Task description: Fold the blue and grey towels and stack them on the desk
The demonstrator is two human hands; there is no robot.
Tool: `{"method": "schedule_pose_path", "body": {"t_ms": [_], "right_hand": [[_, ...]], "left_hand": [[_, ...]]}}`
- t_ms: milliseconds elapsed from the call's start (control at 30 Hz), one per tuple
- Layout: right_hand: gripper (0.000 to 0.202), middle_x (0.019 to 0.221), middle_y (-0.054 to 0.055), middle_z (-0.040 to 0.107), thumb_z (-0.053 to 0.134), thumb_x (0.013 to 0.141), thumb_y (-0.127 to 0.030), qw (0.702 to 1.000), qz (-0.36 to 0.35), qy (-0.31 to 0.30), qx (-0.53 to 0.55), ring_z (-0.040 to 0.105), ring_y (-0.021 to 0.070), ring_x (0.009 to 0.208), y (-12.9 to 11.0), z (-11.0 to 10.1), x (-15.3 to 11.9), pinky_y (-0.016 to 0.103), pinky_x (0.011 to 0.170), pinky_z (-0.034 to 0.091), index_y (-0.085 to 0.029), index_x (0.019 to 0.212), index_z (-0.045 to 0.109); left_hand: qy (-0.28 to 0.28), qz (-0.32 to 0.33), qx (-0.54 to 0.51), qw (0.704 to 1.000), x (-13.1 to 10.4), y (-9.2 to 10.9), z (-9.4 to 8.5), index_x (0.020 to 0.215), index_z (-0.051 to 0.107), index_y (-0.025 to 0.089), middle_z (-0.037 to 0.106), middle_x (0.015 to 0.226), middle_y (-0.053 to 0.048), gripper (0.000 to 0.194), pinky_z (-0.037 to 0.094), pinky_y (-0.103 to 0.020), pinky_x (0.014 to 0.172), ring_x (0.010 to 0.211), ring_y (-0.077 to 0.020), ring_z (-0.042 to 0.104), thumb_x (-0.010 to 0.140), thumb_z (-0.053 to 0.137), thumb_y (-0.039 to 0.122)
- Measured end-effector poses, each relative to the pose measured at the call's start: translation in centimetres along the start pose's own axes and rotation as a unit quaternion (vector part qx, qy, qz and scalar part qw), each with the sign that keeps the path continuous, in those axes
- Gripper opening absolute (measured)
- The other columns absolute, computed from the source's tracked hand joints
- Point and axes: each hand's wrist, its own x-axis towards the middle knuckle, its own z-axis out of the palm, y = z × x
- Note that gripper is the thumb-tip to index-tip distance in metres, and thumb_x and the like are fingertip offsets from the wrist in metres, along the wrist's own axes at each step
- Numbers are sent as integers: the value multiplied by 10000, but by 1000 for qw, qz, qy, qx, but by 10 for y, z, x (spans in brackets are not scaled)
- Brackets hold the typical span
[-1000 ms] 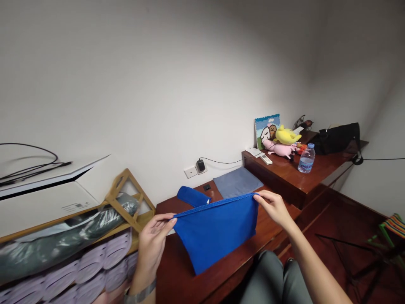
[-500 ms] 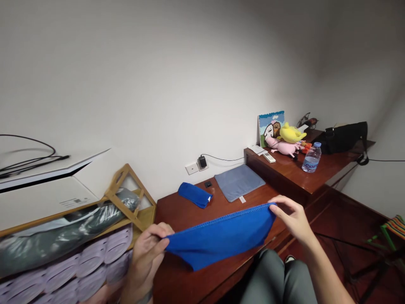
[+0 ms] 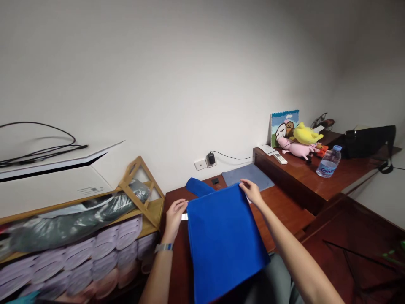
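Observation:
A flat blue cloth [image 3: 224, 240] hangs between my two hands over the front of the red-brown table, its lower part reaching over my lap. My left hand [image 3: 175, 215] pinches its far left corner, just above a white tag [image 3: 184, 216] that sticks out from the side. The far right corner is gripped by my right hand [image 3: 251, 192]. Behind the cloth lies a rolled blue cloth [image 3: 199, 185], partly covered from view. A grey-blue cloth [image 3: 253, 175] is spread flat at the back of the table, near my right hand.
On the raised desk at right stand a water bottle [image 3: 329, 162], plush toys [image 3: 303, 141], a remote [image 3: 280, 158] and a black bag [image 3: 367, 141]. A wall plug [image 3: 211, 158] has its cord running right. A wooden rack [image 3: 153, 213] with lilac slippers [image 3: 104, 253] stands left.
Both hands have moved away from me and closer together. The blue cloth, earlier stretched wide and sagging, now shows its full broad face and hides part of the rolled cloth.

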Motion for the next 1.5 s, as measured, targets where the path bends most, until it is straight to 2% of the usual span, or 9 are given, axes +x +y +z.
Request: {"method": "schedule_pose_path", "body": {"t_ms": [100,200,333,433,600,833,1033,1200,1500], "right_hand": [[457,1245,173,729,507,979,-451,999,8,22,-29,695,269,1162,29,43,-27,477,1093,529,-144,1224,742],[460,1310,169,707,488,987,-418,998,-6,2,-68,649,291,1268,67,74,-96,497,1169,475,-147,1257,744],[561,1574,96,520,398,1050,-432,955,-68,-91,-272,469,283,1489,116,100,-180,489,1252,390,-191,1530,560],[601,1660,56,382,357,1078,-461,925,-95,-124,-347,338,268,1570,135,104,-207,484,1292,315,-218,1625,408],[619,1689,43,305,305,1092,-496,910,-119,-162,-362,303,261,1585,138,93,-199,480,1301,276,-232,1652,327],[567,1708,-32,276,355,1073,-503,882,-152,-321,-310,214,237,1616,123,48,-133,503,1336,157,-378,1627,366],[654,1727,63,198,235,1070,-434,919,39,-108,-376,158,294,1628,111,76,-176,518,1343,127,-171,1661,328],[759,1727,98,151,256,1048,-552,904,131,-90,-397,138,315,1627,130,92,-219,537,1339,137,-113,1666,290],[676,1742,-17,67,376,1028,-488,883,-23,-316,-346,25,270,1641,121,29,-125,538,1338,51,-314,1670,255]], "left_hand": [[40,8,56,998,-13,-37,12,979,722,162,760,1126,-192,382,507,-575,1079,1159,-358,695,782,727,490],[-7,57,113,992,-63,-73,27,953,780,200,764,1210,-156,270,448,-574,1170,1237,-349,669,854,669,426],[-171,219,324,904,-138,-117,48,1294,741,266,640,1488,-75,394,449,-524,1202,1421,-283,558,1037,471,392],[-222,245,431,840,-169,-137,54,1568,494,319,464,1646,-50,510,393,-546,1241,1528,-278,427,1070,433,406],[-236,224,511,796,-185,-144,50,1632,357,338,407,1678,-41,554,365,-548,1250,1558,-280,373,1088,374,441],[-214,163,540,797,-218,-104,64,1412,680,225,662,1450,-136,488,531,-519,1057,1298,-343,635,1056,414,427],[-235,277,465,807,-151,-94,86,1423,663,237,595,1538,-83,454,413,-475,1222,1445,-279,522,1057,418,347],[-274,235,495,790,-109,-121,85,1599,442,334,413,1677,-66,560,330,-561,1255,1558,-309,367,1066,415,503],[-128,157,561,803,-197,-134,66,1529,570,252,551,1569,-146,569,439,-577,1140,1410,-372,541,1049,392,500]]}}
